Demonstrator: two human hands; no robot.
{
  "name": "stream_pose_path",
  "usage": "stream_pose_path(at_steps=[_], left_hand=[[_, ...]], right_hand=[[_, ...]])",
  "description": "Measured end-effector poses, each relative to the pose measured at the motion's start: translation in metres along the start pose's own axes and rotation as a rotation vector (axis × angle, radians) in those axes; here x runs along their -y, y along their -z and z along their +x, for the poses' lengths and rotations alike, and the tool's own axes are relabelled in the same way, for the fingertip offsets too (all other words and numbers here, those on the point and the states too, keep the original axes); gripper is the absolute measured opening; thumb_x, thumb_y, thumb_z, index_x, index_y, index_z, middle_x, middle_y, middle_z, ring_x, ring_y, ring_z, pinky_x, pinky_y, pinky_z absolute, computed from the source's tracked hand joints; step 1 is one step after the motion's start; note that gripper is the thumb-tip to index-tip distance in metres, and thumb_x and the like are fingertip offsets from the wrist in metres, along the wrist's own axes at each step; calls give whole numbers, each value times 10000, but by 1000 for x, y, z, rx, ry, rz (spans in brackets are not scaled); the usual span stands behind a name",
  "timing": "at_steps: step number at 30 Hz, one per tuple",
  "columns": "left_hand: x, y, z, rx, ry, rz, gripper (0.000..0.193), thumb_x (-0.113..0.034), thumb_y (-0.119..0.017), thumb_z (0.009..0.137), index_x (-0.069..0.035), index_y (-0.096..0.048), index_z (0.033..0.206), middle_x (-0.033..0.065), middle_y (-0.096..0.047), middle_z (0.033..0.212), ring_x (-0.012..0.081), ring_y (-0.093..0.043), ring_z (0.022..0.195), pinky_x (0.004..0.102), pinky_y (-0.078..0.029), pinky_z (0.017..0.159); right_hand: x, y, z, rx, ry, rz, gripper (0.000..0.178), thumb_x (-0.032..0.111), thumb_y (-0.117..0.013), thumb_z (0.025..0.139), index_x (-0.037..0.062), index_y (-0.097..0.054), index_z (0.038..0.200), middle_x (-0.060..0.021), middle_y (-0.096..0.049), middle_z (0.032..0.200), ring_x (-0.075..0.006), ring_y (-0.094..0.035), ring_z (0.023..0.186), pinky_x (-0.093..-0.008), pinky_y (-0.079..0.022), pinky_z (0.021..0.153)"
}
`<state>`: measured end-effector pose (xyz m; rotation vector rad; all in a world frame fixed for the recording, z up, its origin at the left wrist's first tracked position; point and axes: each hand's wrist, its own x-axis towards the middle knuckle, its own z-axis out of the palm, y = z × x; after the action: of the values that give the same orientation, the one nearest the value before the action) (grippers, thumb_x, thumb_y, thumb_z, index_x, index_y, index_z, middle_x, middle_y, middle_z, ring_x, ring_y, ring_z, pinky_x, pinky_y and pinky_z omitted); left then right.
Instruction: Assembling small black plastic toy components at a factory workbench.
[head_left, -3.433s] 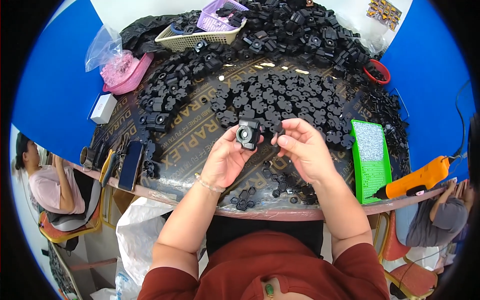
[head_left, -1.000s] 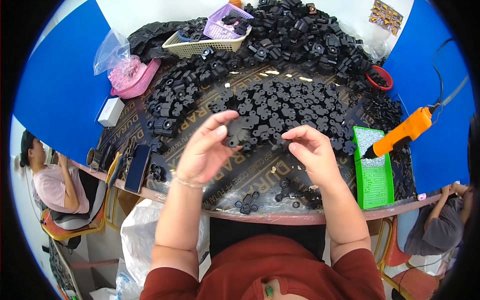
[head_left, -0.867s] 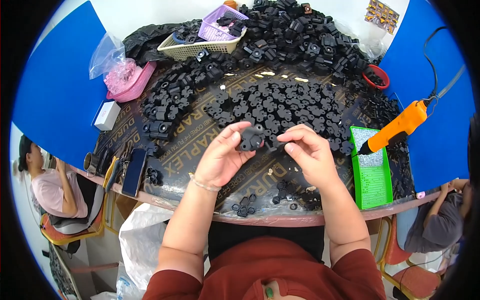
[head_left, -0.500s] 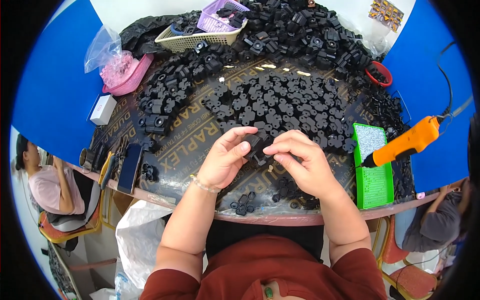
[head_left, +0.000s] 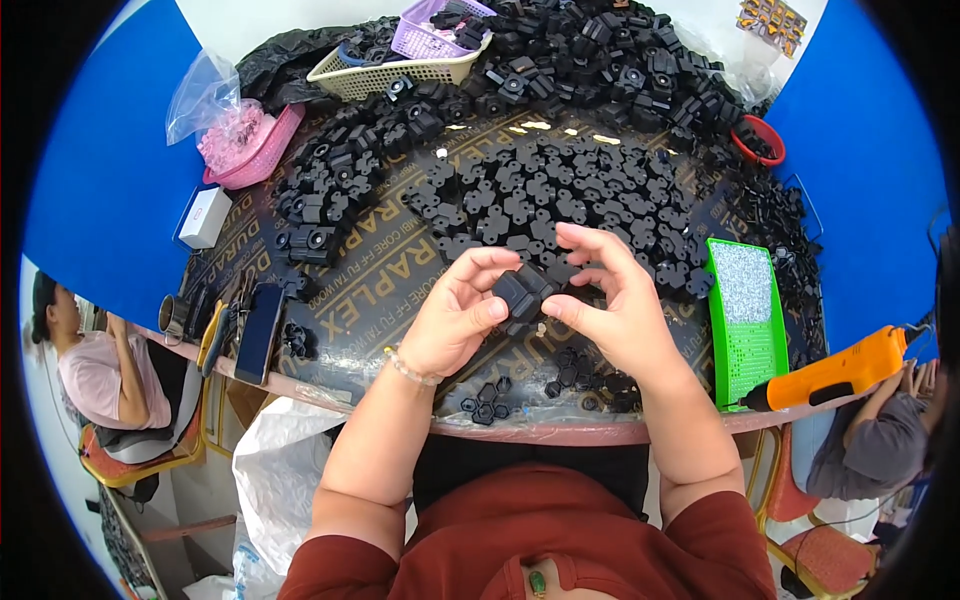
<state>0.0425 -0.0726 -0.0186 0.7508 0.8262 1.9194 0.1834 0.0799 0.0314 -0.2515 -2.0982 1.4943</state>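
Observation:
My left hand (head_left: 447,315) is closed on a black moulded plastic part (head_left: 522,297), pinching it between thumb and fingers above the near middle of the table. My right hand (head_left: 628,318) is at the part's right side, fingers spread apart and thumb tip at its edge. Just beyond both hands lies a broad layer of flat black plastic plates (head_left: 545,210). On the near table edge sit a few small black hexagonal pieces (head_left: 487,402). An orange electric screwdriver (head_left: 835,370) hangs by the right edge, its tip close to a green tray (head_left: 752,372) holding small silvery pieces.
Black assembled parts (head_left: 600,60) are heaped at the back. A cream basket (head_left: 400,80), a pink basket (head_left: 265,160) and a red bowl (head_left: 768,145) stand around the rim. A phone (head_left: 260,335) and tools lie left. Blue partitions flank the table; one person sits beyond each.
The black part has turned in my left hand. My right hand's fingers have opened from a pinch and spread. The screwdriver has swung down toward the near right edge, off the tray.

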Motion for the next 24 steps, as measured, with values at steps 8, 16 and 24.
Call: stream_pose_path(at_steps=[8, 16, 24], left_hand=[[-11, -5, -3, 50, -31, 288, 449, -73, -758, 863, -31, -531, 1248, 77, -584, 1253, 186, -575, 1160, 360, -473, 1016], [-9, -11, -14, 236, -415, 1565, 409, -183, -793, 768, -60, -654, 1132, 117, -646, 1143, 306, -634, 1094, 419, -520, 939], [-4, 1, 3, 127, -591, 1950, 353, -157, -810, 654, -157, -696, 988, 75, -563, 1318, 315, -453, 1310, 472, -348, 1048]], right_hand=[[1, 7, 2, 266, 133, -60, 531, 7, -744, 766, 23, -605, 1278, -124, -641, 1226, -257, -619, 1122, -364, -485, 979], [3, 17, 2, 236, 196, -342, 556, 43, -761, 763, 57, -608, 1298, -127, -619, 1198, -244, -629, 954, -340, -524, 873], [3, 18, 3, 65, 146, -301, 407, 58, -746, 796, 34, -654, 1192, -103, -654, 1076, -203, -644, 862, -317, -533, 803]])
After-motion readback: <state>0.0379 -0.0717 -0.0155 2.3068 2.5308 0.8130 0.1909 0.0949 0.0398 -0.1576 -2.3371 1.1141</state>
